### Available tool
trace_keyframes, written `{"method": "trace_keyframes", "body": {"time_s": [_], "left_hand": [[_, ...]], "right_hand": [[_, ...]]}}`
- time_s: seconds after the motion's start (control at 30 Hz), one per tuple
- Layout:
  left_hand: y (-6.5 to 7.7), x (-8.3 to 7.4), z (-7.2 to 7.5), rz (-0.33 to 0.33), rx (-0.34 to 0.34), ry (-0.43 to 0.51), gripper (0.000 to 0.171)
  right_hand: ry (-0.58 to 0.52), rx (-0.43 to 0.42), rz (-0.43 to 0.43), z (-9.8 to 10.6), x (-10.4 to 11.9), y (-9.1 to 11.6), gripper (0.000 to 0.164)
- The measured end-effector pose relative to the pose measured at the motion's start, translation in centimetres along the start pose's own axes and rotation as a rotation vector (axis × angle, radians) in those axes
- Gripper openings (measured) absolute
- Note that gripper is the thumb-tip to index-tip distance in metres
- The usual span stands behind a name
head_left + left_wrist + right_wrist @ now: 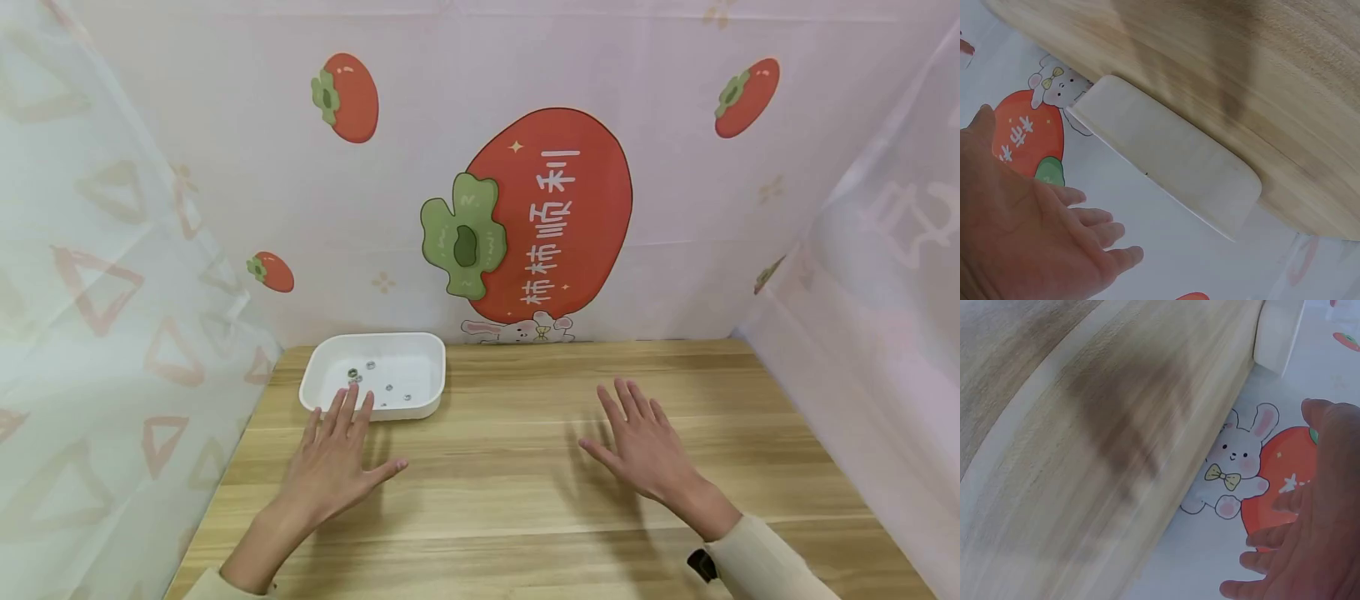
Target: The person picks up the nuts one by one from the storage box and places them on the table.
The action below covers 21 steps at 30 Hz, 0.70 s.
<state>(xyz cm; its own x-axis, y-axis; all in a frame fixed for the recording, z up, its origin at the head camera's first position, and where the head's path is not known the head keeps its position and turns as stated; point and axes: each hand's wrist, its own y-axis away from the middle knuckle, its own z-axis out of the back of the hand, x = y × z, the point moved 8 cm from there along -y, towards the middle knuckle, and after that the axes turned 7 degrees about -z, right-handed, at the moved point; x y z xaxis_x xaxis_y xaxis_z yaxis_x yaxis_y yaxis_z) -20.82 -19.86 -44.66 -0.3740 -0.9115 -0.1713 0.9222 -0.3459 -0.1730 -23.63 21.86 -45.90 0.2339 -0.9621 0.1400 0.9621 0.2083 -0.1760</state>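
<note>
A white rectangular tray stands at the back left of the wooden table, with several small shiny metal pieces, resembling nuts, scattered on its floor. My left hand hovers palm down just in front of it, fingers spread and holding nothing; its fingertips overlap the tray's near rim in the head view. In the left wrist view the tray's outer wall shows beyond that hand's fingers. Over the right half of the table, my right hand is held with fingers extended and thumb apart, casting a shadow on the wood. Nothing is in it.
The wood-grain table meets a printed cloth backdrop with persimmons and a rabbit. Pale cloth also closes off the left and right sides. A dark band sits at the right sleeve's cuff.
</note>
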Motion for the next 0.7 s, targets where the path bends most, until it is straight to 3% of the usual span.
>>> {"method": "trace_keyframes", "body": {"time_s": [0.13,0.47,0.7], "left_hand": [[-0.1,0.4,-0.1,-0.009,-0.008,0.021,0.111],[-0.3,2.2,1.1,0.001,-0.11,0.062,0.094],[0.1,4.2,2.2,0.044,-0.144,0.129,0.094]], "right_hand": [[-0.029,0.003,0.009,-0.2,0.7,-0.6,0.086],[-0.189,0.028,0.006,-1.4,2.3,-2.9,0.08],[-0.315,0.106,-0.014,-2.7,3.5,-5.1,0.08]]}}
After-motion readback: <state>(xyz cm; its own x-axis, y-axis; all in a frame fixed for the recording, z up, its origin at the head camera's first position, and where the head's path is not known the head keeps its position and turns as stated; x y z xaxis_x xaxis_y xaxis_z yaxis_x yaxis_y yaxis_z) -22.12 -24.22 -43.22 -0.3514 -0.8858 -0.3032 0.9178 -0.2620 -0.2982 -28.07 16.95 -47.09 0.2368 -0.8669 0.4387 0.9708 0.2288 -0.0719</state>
